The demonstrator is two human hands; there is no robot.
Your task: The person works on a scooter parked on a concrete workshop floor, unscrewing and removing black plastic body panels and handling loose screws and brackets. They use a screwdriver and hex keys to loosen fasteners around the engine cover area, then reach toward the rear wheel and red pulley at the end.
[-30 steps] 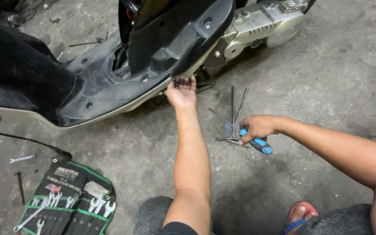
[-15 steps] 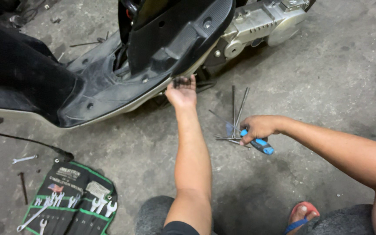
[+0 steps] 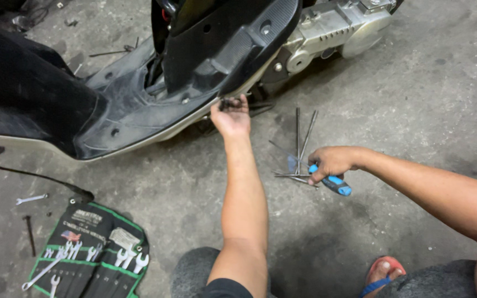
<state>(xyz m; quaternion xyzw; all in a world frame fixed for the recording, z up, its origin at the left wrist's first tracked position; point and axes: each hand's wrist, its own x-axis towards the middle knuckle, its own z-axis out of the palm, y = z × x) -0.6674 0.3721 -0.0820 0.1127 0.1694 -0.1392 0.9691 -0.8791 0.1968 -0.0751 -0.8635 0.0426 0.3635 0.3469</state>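
The left hand [image 3: 231, 117] reached out to the lower edge of a scooter [image 3: 155, 94] that lay on its side on the concrete floor [image 3: 426, 94]. Its fingers [image 3: 242, 102] were curled around a small dark part [image 3: 226, 102] right at the rim of the black footboard, touching the pale trim there; what the part was could not be told. The forearm stretched straight out from the person's lap toward the machine.

The right hand [image 3: 332, 161] rested low on the floor, well apart from the left. Its fingers were closed around a tool with a blue and black handle [image 3: 335, 183], and the handle stuck out below the fist toward the person. Just under and beside that hand lay a loose bunch of long thin metal rods [image 3: 299, 146], some pointing away toward the scooter, some crossing flat beneath the knuckles.

The silver engine casing [image 3: 332, 27] showed at the rear of the scooter, above the rods. Near the lower left a green-edged tool roll [image 3: 92, 251] lay open with several spanners in its pockets. A single small spanner [image 3: 30, 198] lay on the floor to its left, with a dark bolt [image 3: 29, 234] below it. A red sandal [image 3: 383, 271] showed at the bottom edge.
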